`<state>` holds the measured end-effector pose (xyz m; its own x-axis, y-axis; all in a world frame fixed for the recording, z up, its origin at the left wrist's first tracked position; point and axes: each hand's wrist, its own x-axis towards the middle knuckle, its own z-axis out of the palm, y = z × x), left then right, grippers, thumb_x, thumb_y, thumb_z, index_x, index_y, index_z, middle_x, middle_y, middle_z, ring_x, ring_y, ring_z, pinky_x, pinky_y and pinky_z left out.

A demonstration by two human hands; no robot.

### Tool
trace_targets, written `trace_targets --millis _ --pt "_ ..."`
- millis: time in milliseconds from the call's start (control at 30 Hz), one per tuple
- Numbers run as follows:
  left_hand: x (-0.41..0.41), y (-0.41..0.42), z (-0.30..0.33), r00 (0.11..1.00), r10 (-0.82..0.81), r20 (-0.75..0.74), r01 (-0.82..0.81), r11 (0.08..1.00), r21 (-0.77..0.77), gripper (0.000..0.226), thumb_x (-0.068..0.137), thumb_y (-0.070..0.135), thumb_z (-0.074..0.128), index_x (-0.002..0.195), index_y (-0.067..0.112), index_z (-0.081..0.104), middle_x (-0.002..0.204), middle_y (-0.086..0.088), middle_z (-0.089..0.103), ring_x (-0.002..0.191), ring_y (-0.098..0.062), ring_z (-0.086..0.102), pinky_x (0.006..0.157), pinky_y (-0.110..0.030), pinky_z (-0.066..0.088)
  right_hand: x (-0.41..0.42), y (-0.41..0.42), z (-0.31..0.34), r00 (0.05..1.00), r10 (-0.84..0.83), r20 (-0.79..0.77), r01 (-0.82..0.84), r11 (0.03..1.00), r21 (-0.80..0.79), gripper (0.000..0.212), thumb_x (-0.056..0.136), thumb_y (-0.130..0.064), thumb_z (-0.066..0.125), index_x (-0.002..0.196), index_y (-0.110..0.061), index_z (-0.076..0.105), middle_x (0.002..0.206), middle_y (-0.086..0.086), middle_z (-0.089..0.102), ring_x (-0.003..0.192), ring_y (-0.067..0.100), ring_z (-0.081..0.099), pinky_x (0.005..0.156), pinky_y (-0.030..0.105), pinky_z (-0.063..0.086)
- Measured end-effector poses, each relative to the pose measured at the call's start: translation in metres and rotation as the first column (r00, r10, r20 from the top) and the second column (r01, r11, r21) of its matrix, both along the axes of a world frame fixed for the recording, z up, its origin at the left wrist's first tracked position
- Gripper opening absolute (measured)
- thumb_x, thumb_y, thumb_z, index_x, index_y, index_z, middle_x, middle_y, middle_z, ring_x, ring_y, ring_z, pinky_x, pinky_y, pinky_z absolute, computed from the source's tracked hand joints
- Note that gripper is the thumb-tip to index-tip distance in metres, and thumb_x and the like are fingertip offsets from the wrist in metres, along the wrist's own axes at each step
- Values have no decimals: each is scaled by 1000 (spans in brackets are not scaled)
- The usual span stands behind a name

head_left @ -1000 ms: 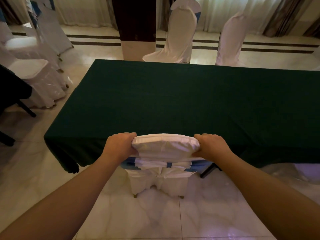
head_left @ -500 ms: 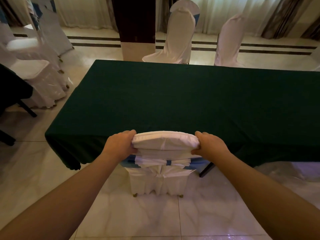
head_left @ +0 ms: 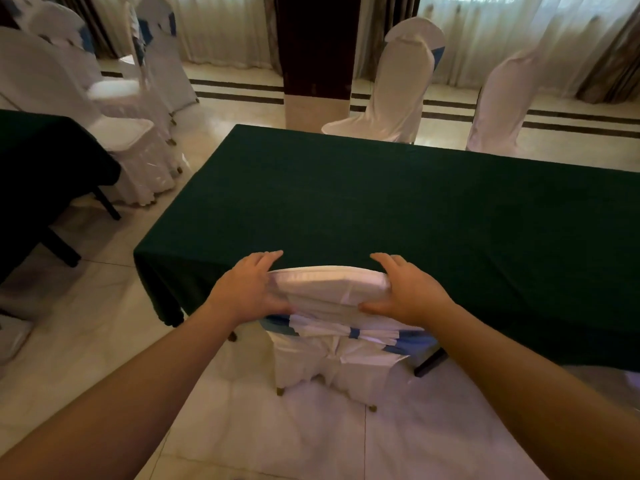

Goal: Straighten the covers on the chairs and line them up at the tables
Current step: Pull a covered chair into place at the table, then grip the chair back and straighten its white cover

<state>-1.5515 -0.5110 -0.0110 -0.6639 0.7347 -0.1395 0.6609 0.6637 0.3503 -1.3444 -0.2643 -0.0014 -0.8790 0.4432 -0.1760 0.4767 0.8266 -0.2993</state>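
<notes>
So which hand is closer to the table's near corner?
Left. The left hand grips the chair back's left end, on the side of the table's near corner. The right hand grips the right end, farther from it.

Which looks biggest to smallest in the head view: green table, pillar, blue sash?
1. Green table
2. Pillar, though it stands farther off, so this is apparent size only
3. Blue sash
</notes>
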Motion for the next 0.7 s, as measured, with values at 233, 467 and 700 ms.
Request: trace_targets --millis 233,467,700 --pt "-47 -70 20 990 139 -20 -138 989 52 122 43 90 68 148 43 26 153 8 37 137 -17 37 103 -46 45 -95 -56 28 980 197 -8 -197 980 40 105 62 -85 65 148 -49 17 152 -7 41 125 18 50 89 41 52" --pt "-173 -199 27 955 295 -34 -288 949 132 117 52 84 72 149 44 22 152 7 38 134 -18 40 100 -43 46 -253 -170 43 953 304 -10 -301 947 110 103 70 -80 68 151 -46 15 159 -5 31 134 21 44 93 42 52" --pt "-351 -347 50 933 358 -37 -343 915 211 123 48 95 61 151 41 22 154 7 35 137 -20 36 105 -46 41 -437 -300 51 938 322 -125 -311 945 101 103 72 -81 65 152 -46 10 163 -5 22 141 23 35 100 47 50"
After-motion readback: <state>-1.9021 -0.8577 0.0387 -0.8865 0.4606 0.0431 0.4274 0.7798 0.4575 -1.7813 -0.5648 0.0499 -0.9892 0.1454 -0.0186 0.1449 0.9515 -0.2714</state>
